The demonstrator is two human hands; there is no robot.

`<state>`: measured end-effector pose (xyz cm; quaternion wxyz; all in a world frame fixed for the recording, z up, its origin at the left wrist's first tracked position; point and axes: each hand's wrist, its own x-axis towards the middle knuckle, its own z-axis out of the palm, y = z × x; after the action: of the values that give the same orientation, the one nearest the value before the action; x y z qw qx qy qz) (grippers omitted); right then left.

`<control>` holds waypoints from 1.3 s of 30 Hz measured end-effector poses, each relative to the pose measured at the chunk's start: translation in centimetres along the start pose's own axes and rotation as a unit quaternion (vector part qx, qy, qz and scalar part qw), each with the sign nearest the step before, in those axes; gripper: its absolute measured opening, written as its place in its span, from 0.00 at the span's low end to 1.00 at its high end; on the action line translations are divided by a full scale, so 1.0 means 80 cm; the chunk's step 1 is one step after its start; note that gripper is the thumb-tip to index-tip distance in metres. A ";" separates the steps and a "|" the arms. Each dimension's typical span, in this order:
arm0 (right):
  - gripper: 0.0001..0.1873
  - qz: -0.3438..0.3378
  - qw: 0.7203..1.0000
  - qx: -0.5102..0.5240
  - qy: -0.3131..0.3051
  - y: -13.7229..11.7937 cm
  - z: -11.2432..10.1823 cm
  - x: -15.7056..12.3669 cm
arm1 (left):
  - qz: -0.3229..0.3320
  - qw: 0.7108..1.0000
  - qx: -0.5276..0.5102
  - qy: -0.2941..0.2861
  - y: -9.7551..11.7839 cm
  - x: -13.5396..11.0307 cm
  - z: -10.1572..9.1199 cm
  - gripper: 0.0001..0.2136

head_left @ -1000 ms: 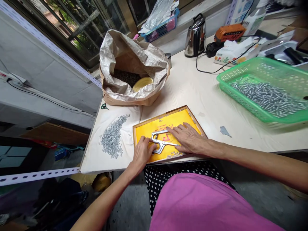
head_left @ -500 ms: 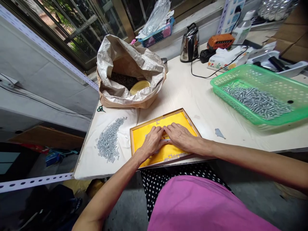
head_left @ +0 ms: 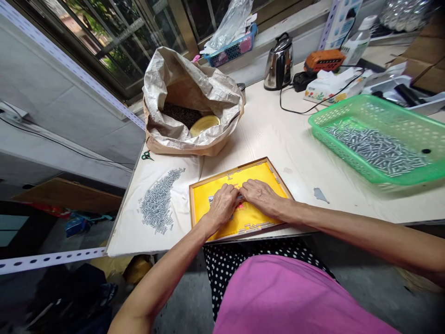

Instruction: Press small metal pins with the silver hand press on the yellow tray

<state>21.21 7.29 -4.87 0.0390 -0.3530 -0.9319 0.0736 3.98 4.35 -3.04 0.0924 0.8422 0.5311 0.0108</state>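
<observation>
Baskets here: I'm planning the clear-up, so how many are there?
2: a green plastic basket on the desk, and a blue basket on the window ledge. Others may be hidden.

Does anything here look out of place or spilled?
A few short metal pins lie loose along the lower edge of the wood-framed yellow tray, apart from the main heap on the white cloth. A grey scrap on the tabletop also looks stray.
</observation>
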 end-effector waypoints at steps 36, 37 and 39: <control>0.11 -0.032 0.952 0.023 0.302 0.039 -0.024 -0.044 | -0.346 0.657 -0.667 0.058 0.023 -0.068 0.006 0.17; 0.10 -0.028 0.949 0.022 0.313 0.041 -0.027 -0.047 | -0.321 0.660 -0.677 0.059 0.025 -0.063 0.005 0.18; 0.08 -0.025 0.945 0.020 0.325 0.045 -0.030 -0.053 | -0.302 0.700 -0.639 0.106 0.014 -0.059 0.000 0.17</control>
<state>27.02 7.37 -3.19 0.3484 -0.3334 -0.8756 -0.0279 2.94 -0.35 -2.50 0.5498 0.3688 0.6283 0.4086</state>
